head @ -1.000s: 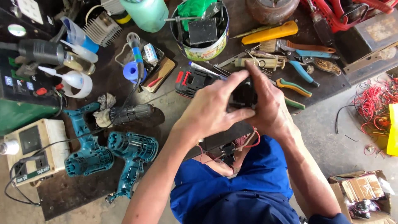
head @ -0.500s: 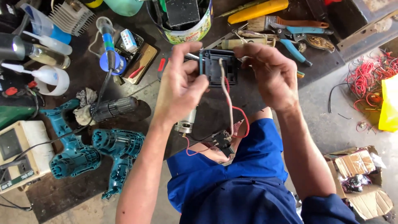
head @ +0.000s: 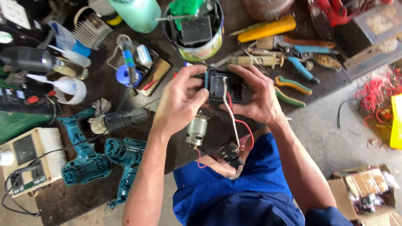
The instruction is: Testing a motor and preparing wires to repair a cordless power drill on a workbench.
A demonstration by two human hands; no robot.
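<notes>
Black plastic, boxy and hard-edged: that is the battery pack [head: 224,86] both hands are gripping above the near edge of the workbench [head: 217,134]. The left hand [head: 182,102] is pinching its left side, fingers curled closed on it; the right hand [head: 259,98] is clamping the right side. It looks stiff and fairly heavy, best held by its flat sides. White and red wires [head: 236,125] are trailing down, thin, soft and probably easy to snag, to a small black switch [head: 231,154] and a metal cylindrical motor [head: 197,130]. Farther left, teal drill housings [head: 100,161] are lying on the dark, grimy wood.
</notes>
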